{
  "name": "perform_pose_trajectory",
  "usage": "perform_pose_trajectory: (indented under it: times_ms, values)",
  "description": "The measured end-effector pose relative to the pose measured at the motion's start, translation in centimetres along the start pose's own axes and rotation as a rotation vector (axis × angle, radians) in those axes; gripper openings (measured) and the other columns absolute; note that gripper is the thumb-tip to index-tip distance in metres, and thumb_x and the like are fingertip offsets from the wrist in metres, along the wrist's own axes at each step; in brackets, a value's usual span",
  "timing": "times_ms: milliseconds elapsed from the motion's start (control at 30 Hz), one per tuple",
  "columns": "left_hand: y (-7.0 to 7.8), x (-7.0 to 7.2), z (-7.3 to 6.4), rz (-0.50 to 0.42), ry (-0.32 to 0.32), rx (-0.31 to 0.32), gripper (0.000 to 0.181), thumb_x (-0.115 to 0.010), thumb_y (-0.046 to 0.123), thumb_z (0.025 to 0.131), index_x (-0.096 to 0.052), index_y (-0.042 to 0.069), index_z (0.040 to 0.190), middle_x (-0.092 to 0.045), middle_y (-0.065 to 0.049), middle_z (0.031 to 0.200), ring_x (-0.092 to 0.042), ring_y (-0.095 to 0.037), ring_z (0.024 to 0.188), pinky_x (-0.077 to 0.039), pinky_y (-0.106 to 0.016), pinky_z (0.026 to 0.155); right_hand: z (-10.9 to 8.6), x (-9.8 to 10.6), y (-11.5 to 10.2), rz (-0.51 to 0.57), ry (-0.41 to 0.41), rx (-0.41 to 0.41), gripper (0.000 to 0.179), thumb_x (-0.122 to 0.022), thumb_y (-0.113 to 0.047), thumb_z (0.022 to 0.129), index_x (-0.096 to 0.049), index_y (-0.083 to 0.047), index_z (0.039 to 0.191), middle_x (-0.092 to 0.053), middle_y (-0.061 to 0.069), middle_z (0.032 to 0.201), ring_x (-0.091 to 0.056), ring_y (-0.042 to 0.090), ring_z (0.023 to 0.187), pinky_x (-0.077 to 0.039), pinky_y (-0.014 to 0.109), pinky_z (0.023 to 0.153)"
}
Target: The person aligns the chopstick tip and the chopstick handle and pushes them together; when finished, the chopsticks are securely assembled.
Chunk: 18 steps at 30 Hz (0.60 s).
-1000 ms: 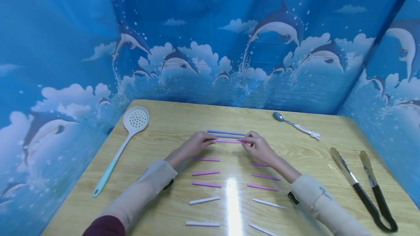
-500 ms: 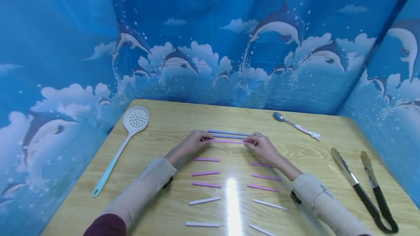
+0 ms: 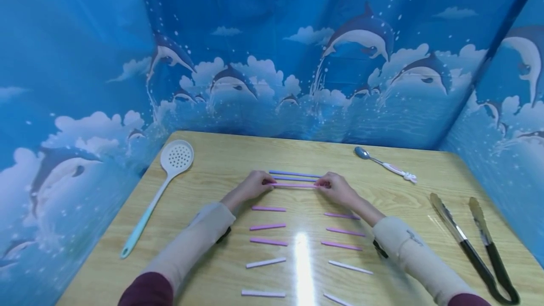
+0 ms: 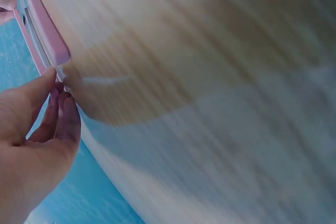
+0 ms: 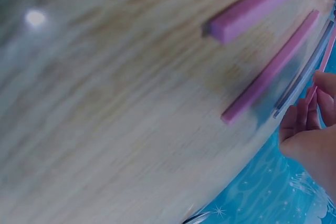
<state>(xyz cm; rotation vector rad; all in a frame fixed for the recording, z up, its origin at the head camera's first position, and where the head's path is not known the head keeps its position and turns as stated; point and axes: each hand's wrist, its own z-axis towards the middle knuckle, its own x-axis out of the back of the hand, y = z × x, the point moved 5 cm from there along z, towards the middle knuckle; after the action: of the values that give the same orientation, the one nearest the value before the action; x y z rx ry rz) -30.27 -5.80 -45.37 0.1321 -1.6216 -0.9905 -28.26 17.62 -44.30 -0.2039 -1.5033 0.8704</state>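
Note:
A long thin pink stick [image 3: 295, 185] spans the gap between my two hands, roughly level. My left hand [image 3: 255, 184] pinches its left end between thumb and fingers, and my right hand [image 3: 338, 189] pinches its right end. In the left wrist view the thumb and fingertips of the left hand [image 4: 39, 140] meet at the end of the stick [image 4: 30, 45]. The right wrist view has the right hand [image 5: 312, 129] at the other end. Just behind the pink stick lie two blue sticks [image 3: 293, 173], side by side; the right hand overlaps their right ends.
Two columns of short pink sticks [image 3: 268, 241] and pale lilac sticks [image 3: 265, 262] lie nearer me. A slotted skimmer [image 3: 177, 156] is at the left. A spoon [image 3: 393, 169] lies back right, with black-handled tongs [image 3: 480, 259] at the right. A dolphin-print curtain [image 3: 272, 60] surrounds the table.
Both hands have moved apart along the pink stick, from nearer its middle out to its ends, mostly in the first half second. The other sticks and utensils lie as before.

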Motion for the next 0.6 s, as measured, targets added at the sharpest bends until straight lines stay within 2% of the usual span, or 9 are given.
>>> perform_pose_trajectory:
  times_ms: [233, 600]
  values:
    - [-0.26, -0.37, 0.26, 0.009, 0.001, 0.037, 0.016, -0.065, 0.004, 0.088, -0.071, -0.001, 0.102, -0.068, -0.011, 0.093, -0.063, -0.022, 0.088, -0.052, -0.030, 0.081, -0.08, -0.70, 0.50, -0.006, -0.017, 0.029, 0.008, -0.065, -0.002, 0.086, -0.070, 0.002, 0.091, -0.061, 0.008, 0.083, -0.055, 0.016, 0.076, -0.049, 0.025, 0.067]
    - [-0.29, -0.43, 0.66, 0.003, 0.023, 0.032, 0.016, -0.064, 0.004, 0.089, -0.071, -0.001, 0.102, -0.066, -0.010, 0.089, -0.059, -0.019, 0.083, -0.050, -0.031, 0.078, 0.38, -0.67, 1.02, -0.045, 0.022, 0.043, 0.008, -0.066, -0.002, 0.085, -0.071, 0.002, 0.091, -0.060, 0.007, 0.080, -0.053, 0.016, 0.074, -0.047, 0.026, 0.066]
